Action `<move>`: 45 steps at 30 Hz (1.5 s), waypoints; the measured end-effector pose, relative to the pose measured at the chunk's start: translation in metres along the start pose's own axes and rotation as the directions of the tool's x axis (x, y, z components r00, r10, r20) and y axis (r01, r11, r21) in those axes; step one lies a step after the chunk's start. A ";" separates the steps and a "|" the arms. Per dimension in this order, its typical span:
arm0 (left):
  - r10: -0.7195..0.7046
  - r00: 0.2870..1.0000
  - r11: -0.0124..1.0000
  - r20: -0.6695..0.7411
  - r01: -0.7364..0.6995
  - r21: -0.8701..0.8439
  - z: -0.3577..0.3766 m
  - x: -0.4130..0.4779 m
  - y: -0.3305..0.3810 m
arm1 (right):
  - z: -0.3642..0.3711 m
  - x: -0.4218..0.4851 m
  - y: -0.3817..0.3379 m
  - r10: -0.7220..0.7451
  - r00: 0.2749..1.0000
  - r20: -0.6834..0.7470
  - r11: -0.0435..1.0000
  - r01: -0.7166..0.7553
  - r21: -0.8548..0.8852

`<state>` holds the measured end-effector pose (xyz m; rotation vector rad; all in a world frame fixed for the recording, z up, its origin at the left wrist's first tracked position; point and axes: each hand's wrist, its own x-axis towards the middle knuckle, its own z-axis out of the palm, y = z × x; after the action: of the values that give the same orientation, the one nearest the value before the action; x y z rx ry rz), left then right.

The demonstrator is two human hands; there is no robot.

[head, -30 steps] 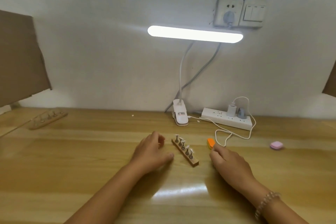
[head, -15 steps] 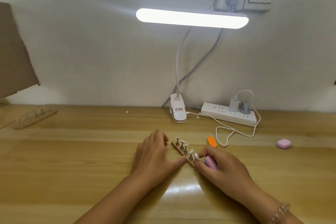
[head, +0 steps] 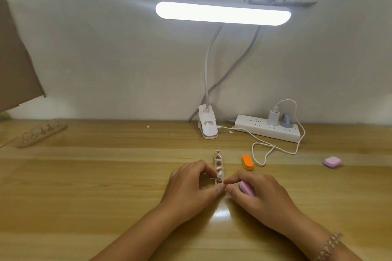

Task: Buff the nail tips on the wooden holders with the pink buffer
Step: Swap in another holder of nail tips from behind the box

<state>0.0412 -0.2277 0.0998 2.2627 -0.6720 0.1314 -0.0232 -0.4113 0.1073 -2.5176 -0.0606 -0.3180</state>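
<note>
Wooden holder [head: 218,164], previously diagonal, now lies end-on at frame centre. Left hand [head: 191,188] pinches its near end; right hand [head: 263,196] grips the pink buffer [head: 246,189]. Buffing appears imminent.

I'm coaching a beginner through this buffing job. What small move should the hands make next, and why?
Probably slide the pink oblong buffer forward in the right hand onto the white nail tip by its fingertips. The left hand pinches the narrow wooden holder steady, and the buffer sits tucked under the right fingers, not yet on a tip.
</note>
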 end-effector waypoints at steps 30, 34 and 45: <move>0.010 1.000 0.980 0.022 -0.005 -0.199 -0.022 0.016 -0.032 | 0.006 0.004 0.004 0.107 0.978 -0.178 0.952 -0.152 -0.266; 0.119 0.988 0.992 -0.097 -0.113 0.064 -0.020 0.012 -0.027 | 0.005 0.004 0.001 0.099 0.977 -0.187 0.947 -0.150 -0.283; 0.157 0.987 0.975 0.022 -0.152 -0.163 -0.002 -0.004 -0.009 | 0.002 -0.010 -0.001 -0.010 0.996 -0.090 1.000 0.008 -0.022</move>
<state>0.0420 -0.2193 0.0947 2.0612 -0.8472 0.1090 -0.0325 -0.4088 0.1037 -2.5215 -0.0332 -0.4380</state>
